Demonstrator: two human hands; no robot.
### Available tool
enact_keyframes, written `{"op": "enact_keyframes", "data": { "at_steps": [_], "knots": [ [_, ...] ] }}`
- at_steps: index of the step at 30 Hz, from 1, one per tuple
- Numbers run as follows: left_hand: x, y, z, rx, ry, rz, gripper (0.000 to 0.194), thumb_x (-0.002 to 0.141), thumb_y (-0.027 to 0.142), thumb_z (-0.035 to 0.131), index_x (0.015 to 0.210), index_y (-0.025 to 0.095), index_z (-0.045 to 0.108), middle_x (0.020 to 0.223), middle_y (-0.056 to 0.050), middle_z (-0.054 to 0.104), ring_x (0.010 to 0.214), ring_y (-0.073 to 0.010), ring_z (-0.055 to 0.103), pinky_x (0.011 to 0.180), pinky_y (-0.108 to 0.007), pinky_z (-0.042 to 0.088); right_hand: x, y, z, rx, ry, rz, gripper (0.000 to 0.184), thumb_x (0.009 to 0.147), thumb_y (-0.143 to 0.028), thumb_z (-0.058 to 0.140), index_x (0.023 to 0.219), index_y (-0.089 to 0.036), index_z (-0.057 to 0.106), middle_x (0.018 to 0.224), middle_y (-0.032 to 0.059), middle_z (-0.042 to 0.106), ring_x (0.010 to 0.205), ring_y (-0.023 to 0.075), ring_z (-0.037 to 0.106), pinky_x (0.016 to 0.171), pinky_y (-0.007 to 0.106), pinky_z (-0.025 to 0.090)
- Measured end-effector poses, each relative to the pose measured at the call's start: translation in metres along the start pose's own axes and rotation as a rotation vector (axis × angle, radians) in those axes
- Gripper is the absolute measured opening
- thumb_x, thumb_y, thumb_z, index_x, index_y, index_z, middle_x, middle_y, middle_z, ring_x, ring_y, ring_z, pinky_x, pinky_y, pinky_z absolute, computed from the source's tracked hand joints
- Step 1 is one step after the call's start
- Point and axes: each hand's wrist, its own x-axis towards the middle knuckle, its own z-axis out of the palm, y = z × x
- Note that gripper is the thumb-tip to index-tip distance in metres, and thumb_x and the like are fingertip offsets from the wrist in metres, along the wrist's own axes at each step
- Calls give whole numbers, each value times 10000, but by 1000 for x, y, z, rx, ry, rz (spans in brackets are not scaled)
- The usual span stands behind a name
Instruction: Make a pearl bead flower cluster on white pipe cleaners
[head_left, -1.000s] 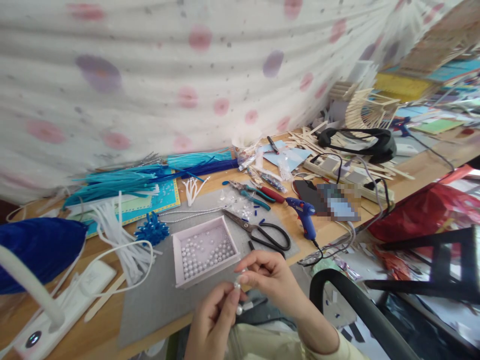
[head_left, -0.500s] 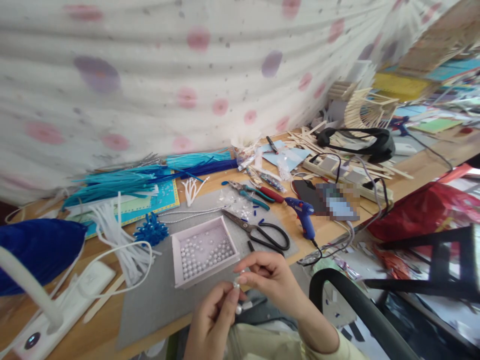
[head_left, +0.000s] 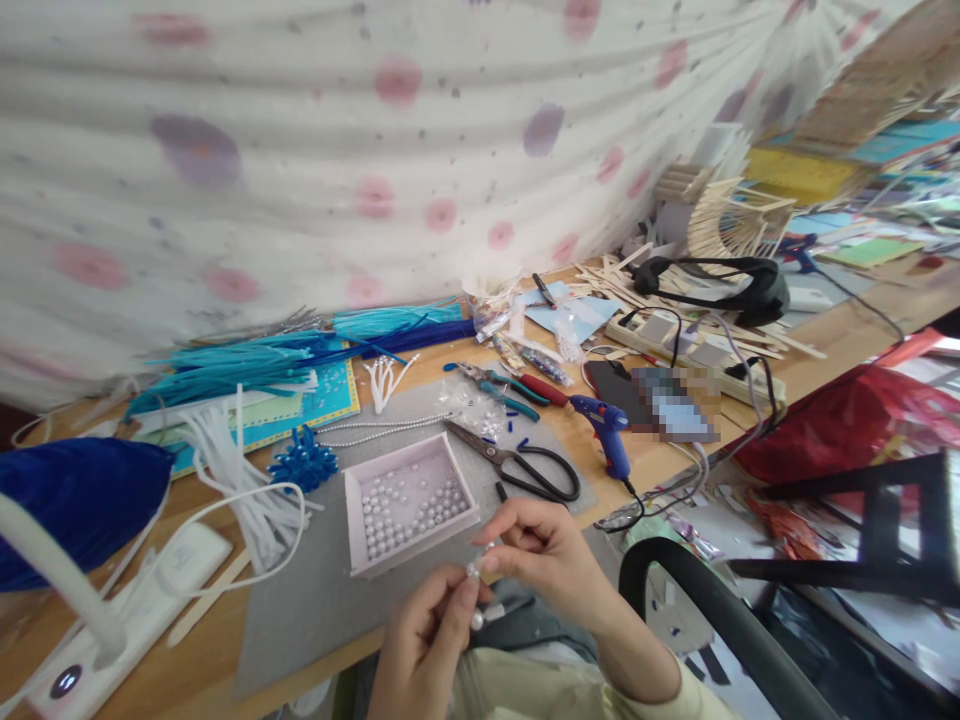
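Note:
White pearl beads show between the fingertips of my two hands, above the near edge of the table. My left hand is closed in a pinch on them, and another pearl hangs just below its fingers. From the right, my right hand meets it, thumb and index finger pinched at the same small beads; any thread there is too fine to make out. Just beyond both hands, a pale open box holds many loose white pearls. Large black-handled scissors lie behind my right hand.
A blue glue gun, pliers and a phone lie to the right. At left are a blue beaded cluster, white pipe cleaners and a lamp base. A black chair arm curves beside my right forearm.
My right fingertips have shifted very slightly right, away from my left ones. My left hand keeps its pinch on the beads; the things on the table stay as they were.

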Motion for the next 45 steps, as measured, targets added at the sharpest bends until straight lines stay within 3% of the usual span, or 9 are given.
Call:
{"op": "enact_keyframes", "data": {
  "at_steps": [4,11,13,17,22,29,33,40,45],
  "knots": [
    [0,1,0,-8,-5,-1,673,731,830,656,742,163,743,538,84,242,498,-98,209,456,-244,138,-1,-1,-1,7,-1,7,398,647,-470,936,750,-155,716,516,-104,386,471,48,265,468,223,221],
    [1,0,0,5,-1,10,672,752,824,641,748,161,748,539,77,267,507,-102,232,464,-244,169,-1,-5,6,131,-78,35,356,650,-422,944,740,-178,701,497,-82,483,477,97,485,512,238,394],
    [1,-1,0,7,-7,9,667,755,820,643,756,162,747,541,79,258,507,-103,228,465,-246,164,-1,-2,4,97,-37,19,375,662,-453,930,755,-167,707,519,-71,515,470,82,463,496,226,363],
    [1,-1,1,-10,-19,0,677,737,831,648,752,160,737,554,82,248,510,-99,203,467,-244,151,-1,3,1,42,10,-9,406,658,-481,926,757,-147,716,497,-97,442,442,44,340,451,204,252],
    [1,-3,1,-3,7,13,655,747,821,650,741,171,733,546,76,267,507,-104,205,459,-244,158,0,2,9,149,-16,9,411,655,-486,926,733,-167,677,498,-78,509,447,81,501,470,209,379],
    [1,-4,0,-3,-1,18,649,750,820,646,734,177,733,553,73,260,513,-111,211,461,-249,153,3,-2,19,226,6,20,446,597,-459,955,689,-187,614,457,-141,375,372,36,375,427,190,379],
    [1,-4,-1,1,1,15,649,757,814,645,730,171,732,550,70,281,516,-111,225,464,-247,172,3,1,16,203,17,34,478,585,-486,957,693,-181,604,477,-140,363,388,41,408,423,181,342],
    [0,-4,-1,-4,8,21,652,752,814,651,724,169,741,546,69,284,514,-107,232,455,-241,169,3,4,13,128,66,40,468,576,-442,973,703,-175,610,487,-135,369,418,26,291,412,170,251],
    [1,-4,-1,-3,17,50,641,763,806,650,725,173,741,523,74,259,502,-110,243,440,-239,166,4,4,14,184,19,42,480,635,-534,926,725,-172,625,462,-132,379,377,13,233,387,179,176]
  ]
}}
